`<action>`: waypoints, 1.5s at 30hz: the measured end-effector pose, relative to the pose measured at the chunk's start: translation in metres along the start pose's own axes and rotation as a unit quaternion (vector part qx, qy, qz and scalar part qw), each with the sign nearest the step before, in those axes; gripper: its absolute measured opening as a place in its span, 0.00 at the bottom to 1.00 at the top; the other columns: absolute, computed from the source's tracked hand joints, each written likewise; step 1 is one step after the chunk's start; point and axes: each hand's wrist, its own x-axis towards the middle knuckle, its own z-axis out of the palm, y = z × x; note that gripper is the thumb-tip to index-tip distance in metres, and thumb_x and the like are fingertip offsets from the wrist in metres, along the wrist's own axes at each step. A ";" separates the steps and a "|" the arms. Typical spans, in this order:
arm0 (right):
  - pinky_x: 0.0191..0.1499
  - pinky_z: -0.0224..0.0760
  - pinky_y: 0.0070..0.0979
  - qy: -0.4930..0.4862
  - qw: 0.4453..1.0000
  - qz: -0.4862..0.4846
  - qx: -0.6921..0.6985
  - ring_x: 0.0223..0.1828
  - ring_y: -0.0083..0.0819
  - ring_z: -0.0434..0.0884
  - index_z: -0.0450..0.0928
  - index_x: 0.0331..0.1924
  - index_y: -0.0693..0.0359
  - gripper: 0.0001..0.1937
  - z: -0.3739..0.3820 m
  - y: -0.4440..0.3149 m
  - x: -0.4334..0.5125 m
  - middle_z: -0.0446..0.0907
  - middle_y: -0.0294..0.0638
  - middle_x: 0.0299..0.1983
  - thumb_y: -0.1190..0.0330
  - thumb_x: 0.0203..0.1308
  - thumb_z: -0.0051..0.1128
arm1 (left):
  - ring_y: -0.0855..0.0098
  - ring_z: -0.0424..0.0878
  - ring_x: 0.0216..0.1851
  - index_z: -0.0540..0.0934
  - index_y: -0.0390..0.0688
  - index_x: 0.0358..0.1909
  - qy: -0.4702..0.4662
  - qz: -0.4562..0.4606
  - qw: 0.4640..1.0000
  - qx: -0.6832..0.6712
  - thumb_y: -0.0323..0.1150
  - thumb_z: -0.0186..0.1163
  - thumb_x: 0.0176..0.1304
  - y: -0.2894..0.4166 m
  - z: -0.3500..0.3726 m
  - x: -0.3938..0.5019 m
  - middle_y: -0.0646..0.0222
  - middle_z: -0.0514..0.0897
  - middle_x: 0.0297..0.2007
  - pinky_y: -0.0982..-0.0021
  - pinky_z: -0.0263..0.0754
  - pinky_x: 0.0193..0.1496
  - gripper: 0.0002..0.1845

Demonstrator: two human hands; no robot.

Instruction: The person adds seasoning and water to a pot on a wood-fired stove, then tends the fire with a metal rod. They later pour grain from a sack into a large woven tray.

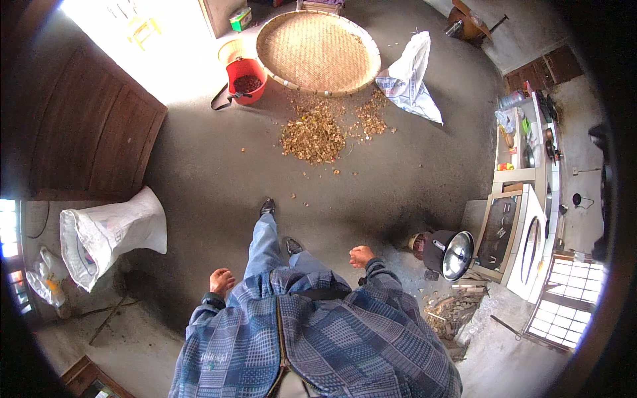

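Beside my body at the lower left hangs my left hand [222,281], its fingers loosely curled; whether anything is inside it cannot be made out. My right hand [361,256] hangs out in front at the right, fingers also curled, touching nothing visible. Before me on the concrete floor lies a pile of dry brown husks or chips [314,137], with a smaller heap [371,119] to its right. Behind the pile rests a large round woven bamboo tray [318,52]. A red bucket [246,82] with dark contents stands at the tray's left, and a white woven sack [410,82] slumps at its right.
An open white woven sack [114,236] stands at the left near a dark wooden door [84,124]. To the right are a lidded pot [457,255], a tiled stove [531,248], shelves [520,174] and scattered firewood [450,313]. A green box [241,20] sits by the bright doorway.
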 end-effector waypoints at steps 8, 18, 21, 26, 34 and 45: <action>0.33 0.84 0.34 0.019 0.997 -0.018 0.071 0.35 0.34 0.87 0.78 0.58 0.61 0.18 0.032 -0.091 -0.002 0.84 0.42 0.43 0.66 0.66 0.62 | 0.67 0.85 0.32 0.78 0.37 0.55 -0.011 -0.023 0.999 0.019 0.29 0.63 0.69 0.119 -0.006 0.064 0.62 0.83 0.38 0.67 0.83 0.31 0.15; 0.31 0.83 0.32 0.060 0.986 0.007 0.157 0.35 0.34 0.87 0.77 0.57 0.62 0.17 0.043 -0.093 -0.034 0.83 0.42 0.39 0.67 0.66 0.62 | 0.71 0.83 0.28 0.78 0.38 0.54 -0.047 -0.020 0.985 0.163 0.29 0.61 0.69 0.227 0.024 0.131 0.65 0.83 0.33 0.69 0.80 0.27 0.14; 0.35 0.83 0.33 0.090 0.978 0.026 0.187 0.36 0.34 0.87 0.78 0.54 0.62 0.15 0.041 -0.070 -0.040 0.83 0.39 0.39 0.68 0.66 0.61 | 0.72 0.81 0.25 0.80 0.39 0.52 -0.063 -0.007 0.981 0.183 0.29 0.60 0.68 0.257 0.054 0.139 0.68 0.82 0.30 0.71 0.78 0.26 0.12; 0.31 0.82 0.32 0.061 0.962 0.021 0.265 0.34 0.36 0.86 0.76 0.58 0.62 0.18 0.023 -0.038 -0.037 0.82 0.41 0.38 0.66 0.67 0.62 | 0.74 0.78 0.24 0.80 0.38 0.46 -0.086 0.023 0.971 0.224 0.28 0.59 0.68 0.291 0.120 0.133 0.70 0.79 0.28 0.73 0.74 0.26 0.08; 0.31 0.82 0.32 0.055 0.955 0.003 0.290 0.34 0.36 0.86 0.73 0.63 0.64 0.22 -0.052 -0.015 0.004 0.82 0.43 0.42 0.68 0.66 0.60 | 0.76 0.76 0.24 0.79 0.39 0.40 -0.116 0.059 0.970 0.204 0.28 0.59 0.66 0.280 0.219 0.091 0.73 0.76 0.24 0.74 0.68 0.24 0.04; 0.32 0.84 0.32 0.080 0.948 -0.056 0.301 0.34 0.34 0.87 0.75 0.60 0.63 0.20 -0.171 0.044 0.048 0.83 0.46 0.46 0.67 0.68 0.60 | 0.69 0.84 0.36 0.82 0.34 0.51 -0.069 0.040 0.939 0.336 0.31 0.63 0.67 0.209 0.314 0.044 0.63 0.86 0.36 0.68 0.80 0.39 0.14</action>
